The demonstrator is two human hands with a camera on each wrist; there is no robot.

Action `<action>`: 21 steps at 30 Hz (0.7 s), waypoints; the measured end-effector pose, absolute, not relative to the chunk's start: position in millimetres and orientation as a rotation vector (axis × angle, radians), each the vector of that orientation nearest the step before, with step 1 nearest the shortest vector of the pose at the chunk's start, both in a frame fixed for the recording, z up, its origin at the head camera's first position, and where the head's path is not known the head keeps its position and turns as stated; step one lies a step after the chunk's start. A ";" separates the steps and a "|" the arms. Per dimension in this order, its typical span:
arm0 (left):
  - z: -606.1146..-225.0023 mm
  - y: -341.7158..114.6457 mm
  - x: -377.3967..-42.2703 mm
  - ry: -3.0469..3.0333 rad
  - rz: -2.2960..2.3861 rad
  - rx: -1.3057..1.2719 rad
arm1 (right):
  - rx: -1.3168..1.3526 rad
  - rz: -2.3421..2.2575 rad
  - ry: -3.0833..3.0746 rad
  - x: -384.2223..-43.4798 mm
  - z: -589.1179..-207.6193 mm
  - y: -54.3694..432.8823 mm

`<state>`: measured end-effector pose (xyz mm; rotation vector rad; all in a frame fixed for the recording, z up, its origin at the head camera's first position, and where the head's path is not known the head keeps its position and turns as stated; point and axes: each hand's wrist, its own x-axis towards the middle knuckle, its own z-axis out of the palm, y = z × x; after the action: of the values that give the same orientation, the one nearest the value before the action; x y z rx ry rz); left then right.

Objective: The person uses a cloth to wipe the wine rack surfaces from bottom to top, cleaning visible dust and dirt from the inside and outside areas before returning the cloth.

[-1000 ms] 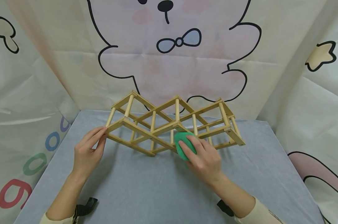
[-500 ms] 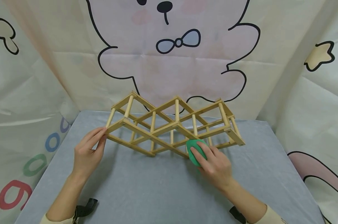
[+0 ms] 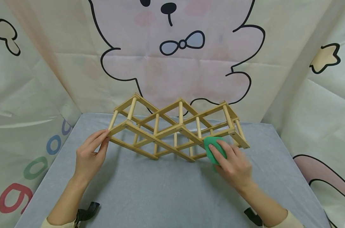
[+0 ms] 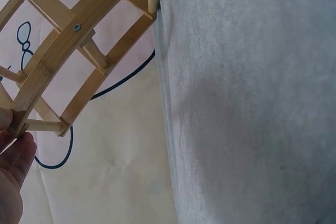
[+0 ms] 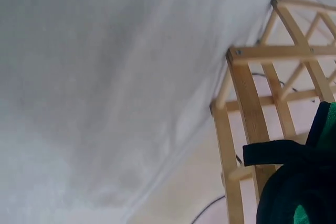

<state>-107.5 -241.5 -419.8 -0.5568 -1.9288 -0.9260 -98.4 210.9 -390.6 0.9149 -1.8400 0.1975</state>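
A folding wooden lattice rack (image 3: 178, 126) stands on the grey cloth-covered table (image 3: 149, 190). My left hand (image 3: 89, 155) pinches the rack's left end between fingertips and thumb; in the left wrist view the fingers (image 4: 13, 161) touch the rack's corner (image 4: 31, 124). My right hand (image 3: 232, 164) presses a green sponge (image 3: 213, 150) against the rack's lower front slat near its right end. In the right wrist view the sponge (image 5: 302, 187) looks dark, with only a green patch showing, and lies against the rack's slats (image 5: 252, 114).
A cream backdrop with a cartoon bear (image 3: 178, 47) hangs behind the table and drapes round both sides. Dark wrist straps (image 3: 87, 210) show at the bottom edge. The grey cloth (image 3: 166, 196) stretches between my forearms.
My right hand has slid the green sponge to the right along the rack's front slat, from near the middle towards the right end. The left hand and the rack have stayed put.
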 end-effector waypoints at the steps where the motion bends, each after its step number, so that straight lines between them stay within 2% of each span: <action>1: -419.5 -241.5 -107.3 -1.930 -0.924 -0.555 | 0.902 0.201 -1.823 -99.0 -387.0 211.5; 11: -418.4 -242.1 -106.7 -1.930 -0.918 -0.549 | 0.748 0.238 -1.686 -96.8 -355.0 211.3; 21: -419.3 -241.0 -107.5 -1.929 -0.920 -0.555 | 0.678 0.262 -1.638 -93.6 -355.2 220.5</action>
<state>-107.5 -241.0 -419.3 -0.5553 -1.9285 -0.9201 -93.6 220.5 -355.2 0.6776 -1.6376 0.2621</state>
